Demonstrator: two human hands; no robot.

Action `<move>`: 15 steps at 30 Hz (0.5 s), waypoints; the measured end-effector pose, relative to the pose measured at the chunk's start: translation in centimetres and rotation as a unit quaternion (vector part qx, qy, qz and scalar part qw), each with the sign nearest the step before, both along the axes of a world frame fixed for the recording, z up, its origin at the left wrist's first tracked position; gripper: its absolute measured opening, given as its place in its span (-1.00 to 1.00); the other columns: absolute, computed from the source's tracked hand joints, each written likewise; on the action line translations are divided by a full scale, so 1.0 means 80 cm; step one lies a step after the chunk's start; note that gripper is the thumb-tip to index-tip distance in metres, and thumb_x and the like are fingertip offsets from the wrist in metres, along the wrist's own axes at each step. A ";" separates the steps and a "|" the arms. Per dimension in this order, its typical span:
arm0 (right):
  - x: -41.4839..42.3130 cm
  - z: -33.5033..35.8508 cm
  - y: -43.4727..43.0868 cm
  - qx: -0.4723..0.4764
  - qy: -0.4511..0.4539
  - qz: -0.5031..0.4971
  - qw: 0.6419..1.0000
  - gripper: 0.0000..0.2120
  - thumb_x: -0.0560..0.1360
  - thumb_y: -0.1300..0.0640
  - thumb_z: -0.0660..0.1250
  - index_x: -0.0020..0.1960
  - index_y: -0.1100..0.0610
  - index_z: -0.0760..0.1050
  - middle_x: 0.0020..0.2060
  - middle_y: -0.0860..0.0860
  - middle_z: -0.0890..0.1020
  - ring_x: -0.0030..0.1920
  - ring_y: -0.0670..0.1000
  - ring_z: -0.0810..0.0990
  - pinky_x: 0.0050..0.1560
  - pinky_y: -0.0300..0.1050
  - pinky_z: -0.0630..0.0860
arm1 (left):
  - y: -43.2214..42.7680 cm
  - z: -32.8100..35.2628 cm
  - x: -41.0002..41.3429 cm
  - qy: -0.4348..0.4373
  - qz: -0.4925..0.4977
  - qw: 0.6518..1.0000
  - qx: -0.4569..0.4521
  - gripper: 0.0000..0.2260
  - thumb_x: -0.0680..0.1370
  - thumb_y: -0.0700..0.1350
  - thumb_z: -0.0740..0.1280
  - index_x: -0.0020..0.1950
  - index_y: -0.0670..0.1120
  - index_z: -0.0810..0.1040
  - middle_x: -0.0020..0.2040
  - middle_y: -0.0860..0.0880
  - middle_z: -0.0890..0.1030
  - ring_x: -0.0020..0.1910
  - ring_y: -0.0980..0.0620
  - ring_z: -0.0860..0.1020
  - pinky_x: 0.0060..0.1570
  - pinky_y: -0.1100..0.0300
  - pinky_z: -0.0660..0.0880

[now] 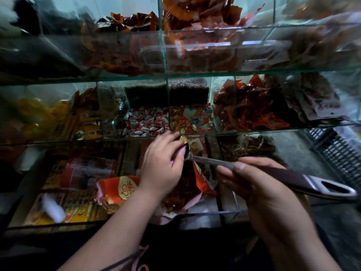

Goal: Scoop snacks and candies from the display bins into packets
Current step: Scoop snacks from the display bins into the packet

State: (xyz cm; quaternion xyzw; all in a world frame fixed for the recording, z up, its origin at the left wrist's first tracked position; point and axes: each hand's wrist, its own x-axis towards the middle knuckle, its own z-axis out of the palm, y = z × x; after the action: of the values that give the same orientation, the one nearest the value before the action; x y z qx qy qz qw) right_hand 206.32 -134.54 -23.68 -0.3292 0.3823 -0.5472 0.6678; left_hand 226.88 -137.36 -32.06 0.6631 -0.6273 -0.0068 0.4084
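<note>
Tiered glass display bins [195, 75] of wrapped snacks and candies fill the frame. At lower centre the left hand [164, 163] pinches the mouth of a pink bag [166, 217] — the right hand [254, 182], lower right, grips a dark-handled scoop [283, 176] pointed into that opening.

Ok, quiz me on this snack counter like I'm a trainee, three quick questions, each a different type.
1. True or false: the right hand grips the dark-handled metal scoop.
2. The glass bin of red-and-white wrapped candies sits: A) on the tier above the hands, B) on the tier below them, C) in the right hand.
3. Fill in: the orange-red foil packet with a round gold emblem lies to the ____ of the left hand.

Key: 1 true; 2 A; 3 left.
</note>
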 end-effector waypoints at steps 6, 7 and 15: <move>0.019 0.004 -0.066 0.040 -0.066 -0.059 0.995 -0.86 0.63 0.30 0.24 -0.08 0.16 0.49 -0.38 -0.03 0.71 -0.11 0.07 0.78 -0.09 -0.15 0.70 | -0.102 0.044 0.004 -0.033 -0.047 0.994 0.089 -0.67 0.64 0.04 0.29 0.34 -0.06 0.59 0.42 -0.03 0.50 0.45 -0.04 0.37 0.46 0.01 0.27; 0.025 -0.003 -0.079 0.040 -0.072 -0.069 0.994 -0.87 0.64 0.28 0.25 -0.07 0.15 0.50 -0.37 -0.04 0.72 -0.08 0.06 0.78 -0.10 -0.17 0.70 | -0.115 0.046 0.003 -0.025 -0.049 0.993 0.104 -0.64 0.64 0.07 0.27 0.39 -0.04 0.55 0.46 -0.02 0.45 0.48 -0.03 0.32 0.49 0.04 0.23; 0.052 -0.058 -0.143 -0.386 0.473 0.012 0.792 -0.81 0.51 0.14 0.38 0.06 0.19 0.65 -0.02 0.06 0.69 0.01 0.03 0.66 0.09 0.02 0.58 | -0.099 0.033 0.015 0.128 0.029 0.990 0.051 -0.69 0.58 -0.02 0.35 0.30 -0.06 0.56 0.23 0.01 0.53 0.25 0.03 0.49 0.29 0.17 0.42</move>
State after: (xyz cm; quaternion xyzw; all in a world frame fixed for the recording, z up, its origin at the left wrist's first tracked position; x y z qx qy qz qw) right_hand 210.44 -145.96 -28.30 -0.7818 0.4034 -0.4171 0.2283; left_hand 228.07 -145.32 -29.42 0.6951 -0.5489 -0.1119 0.4507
